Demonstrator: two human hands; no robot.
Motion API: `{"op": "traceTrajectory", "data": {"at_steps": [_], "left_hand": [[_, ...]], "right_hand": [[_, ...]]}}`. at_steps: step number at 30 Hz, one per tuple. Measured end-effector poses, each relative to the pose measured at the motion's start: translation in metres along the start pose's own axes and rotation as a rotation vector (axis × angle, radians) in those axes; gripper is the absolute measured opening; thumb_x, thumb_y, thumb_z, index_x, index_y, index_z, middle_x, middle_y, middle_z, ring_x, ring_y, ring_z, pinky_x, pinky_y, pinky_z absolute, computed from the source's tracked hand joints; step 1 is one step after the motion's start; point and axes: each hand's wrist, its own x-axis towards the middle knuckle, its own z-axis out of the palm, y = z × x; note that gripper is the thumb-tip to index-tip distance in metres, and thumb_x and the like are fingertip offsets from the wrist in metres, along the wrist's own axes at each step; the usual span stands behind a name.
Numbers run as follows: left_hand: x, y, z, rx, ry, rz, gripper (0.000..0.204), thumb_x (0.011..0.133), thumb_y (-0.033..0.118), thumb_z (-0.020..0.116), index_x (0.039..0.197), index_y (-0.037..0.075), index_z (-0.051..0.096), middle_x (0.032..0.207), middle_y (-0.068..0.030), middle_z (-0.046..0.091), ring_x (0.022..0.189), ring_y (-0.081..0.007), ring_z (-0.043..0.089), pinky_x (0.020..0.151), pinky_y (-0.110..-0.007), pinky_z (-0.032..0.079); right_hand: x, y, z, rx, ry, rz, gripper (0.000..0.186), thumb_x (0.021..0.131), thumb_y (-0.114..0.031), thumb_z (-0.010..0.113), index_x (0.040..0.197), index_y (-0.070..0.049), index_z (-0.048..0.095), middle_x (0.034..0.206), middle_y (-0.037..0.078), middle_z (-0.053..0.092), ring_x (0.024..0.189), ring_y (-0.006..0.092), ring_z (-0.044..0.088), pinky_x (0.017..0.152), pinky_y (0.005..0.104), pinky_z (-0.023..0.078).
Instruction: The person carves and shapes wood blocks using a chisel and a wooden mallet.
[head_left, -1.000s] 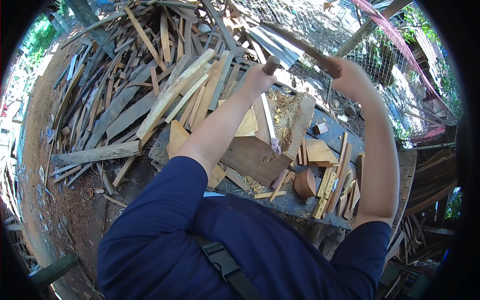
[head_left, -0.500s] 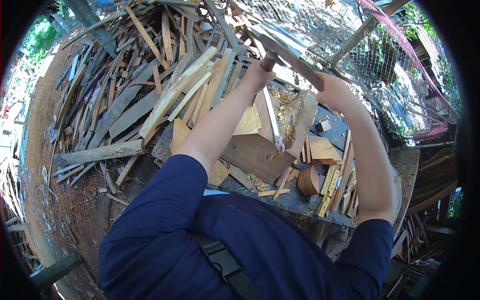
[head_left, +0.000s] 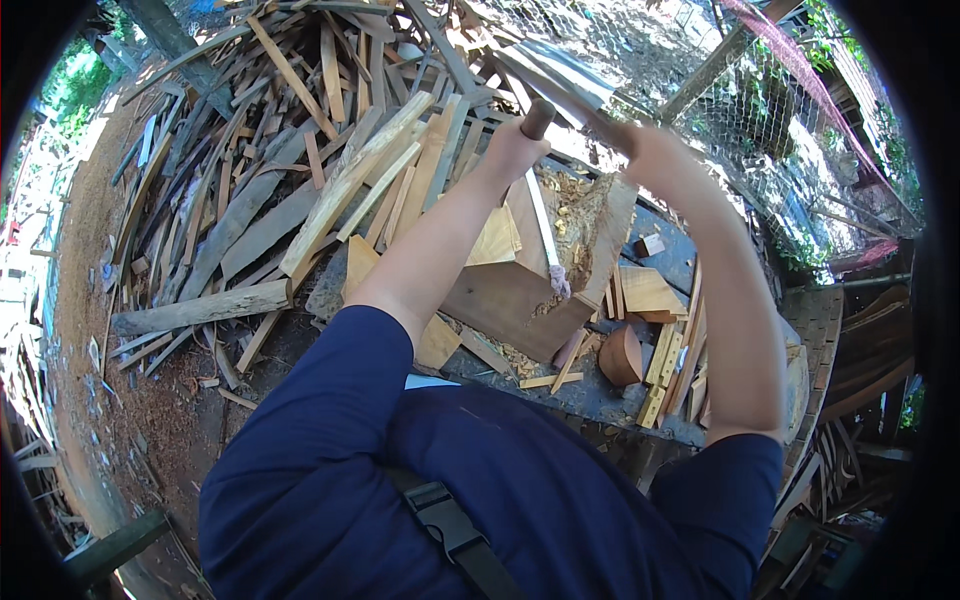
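My left hand (head_left: 514, 152) is closed round a chisel-like tool with a round wooden handle (head_left: 538, 119), whose top sticks up out of the fist. Its lower end is mostly hidden behind my hand and forearm. My right hand (head_left: 660, 163), blurred, grips one end of a long brown wooden bar (head_left: 572, 103). The bar stretches left beyond the handle's top, seemingly apart from it. Below both hands lies a large wooden block (head_left: 515, 305) with a rough hollow full of chips (head_left: 578, 215). A thin white strip (head_left: 541, 225) with a frayed, purplish end lies across the block.
Loose planks and offcuts (head_left: 250, 215) are heaped at the left. On the dark bench right of the block are a rounded reddish wood piece (head_left: 620, 357), yellow drilled strips (head_left: 657, 375) and a pale wedge (head_left: 648, 292). Wire fencing (head_left: 810, 130) stands at the far right.
The bar in my right hand has lifted away from the top of the handle and tilted, its far end moving up and left. My left hand stays nearly in place.
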Motion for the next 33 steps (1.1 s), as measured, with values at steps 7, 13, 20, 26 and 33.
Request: {"op": "traceTrajectory", "data": {"at_steps": [7, 13, 20, 26, 33], "left_hand": [[0.001, -0.008, -0.003, -0.016, 0.02, 0.01, 0.017, 0.068, 0.014, 0.066, 0.076, 0.002, 0.057, 0.069, -0.0053, 0.059, 0.064, -0.0147, 0.057, 0.061, -0.03, 0.044], [-0.001, -0.015, -0.019, -0.181, 0.083, 0.009, 0.014, 0.069, 0.009, 0.064, 0.078, 0.002, 0.056, 0.064, -0.0027, 0.055, 0.056, -0.013, 0.053, 0.053, -0.029, 0.044], [-0.024, -0.042, -0.066, -0.415, 0.026, -0.086, 0.012, 0.074, 0.01, 0.065, 0.076, 0.009, 0.053, 0.073, 0.0001, 0.054, 0.067, -0.0097, 0.053, 0.061, -0.026, 0.042], [-0.064, -0.046, -0.094, -0.414, 0.122, -0.277, 0.017, 0.077, 0.017, 0.067, 0.084, 0.009, 0.054, 0.083, -0.0019, 0.056, 0.078, -0.0128, 0.054, 0.07, -0.029, 0.044], [-0.129, -0.022, -0.071, -0.043, 0.187, 0.124, 0.028, 0.072, 0.008, 0.073, 0.093, 0.007, 0.055, 0.097, -0.0072, 0.055, 0.09, -0.0192, 0.056, 0.08, -0.031, 0.046]], "right_hand": [[-0.007, 0.003, -0.016, 0.371, 0.329, 0.126, 0.053, 0.071, -0.005, 0.054, 0.123, -0.004, 0.047, 0.091, 0.011, 0.062, 0.066, 0.0157, 0.059, 0.062, 0.029, 0.048], [-0.017, 0.015, 0.007, 0.494, 0.374, 0.078, 0.066, 0.073, -0.01, 0.058, 0.134, -0.011, 0.035, 0.107, 0.018, 0.059, 0.094, 0.0285, 0.059, 0.083, 0.038, 0.043], [-0.051, 0.065, 0.209, 0.613, 0.392, 0.594, 0.064, 0.081, -0.029, 0.058, 0.137, -0.019, 0.03, 0.114, 0.024, 0.049, 0.103, 0.0392, 0.051, 0.086, 0.0415, 0.042], [-0.06, 0.057, 0.267, 0.134, 0.046, 0.727, 0.054, 0.082, -0.041, 0.057, 0.132, -0.035, 0.037, 0.124, 0.02, 0.043, 0.11, 0.034, 0.047, 0.088, 0.0443, 0.039], [-0.054, 0.014, 0.259, 0.488, 0.197, 0.541, 0.055, 0.085, -0.044, 0.05, 0.127, -0.008, 0.045, 0.124, 0.019, 0.044, 0.112, 0.0382, 0.042, 0.094, 0.05, 0.031]]}}
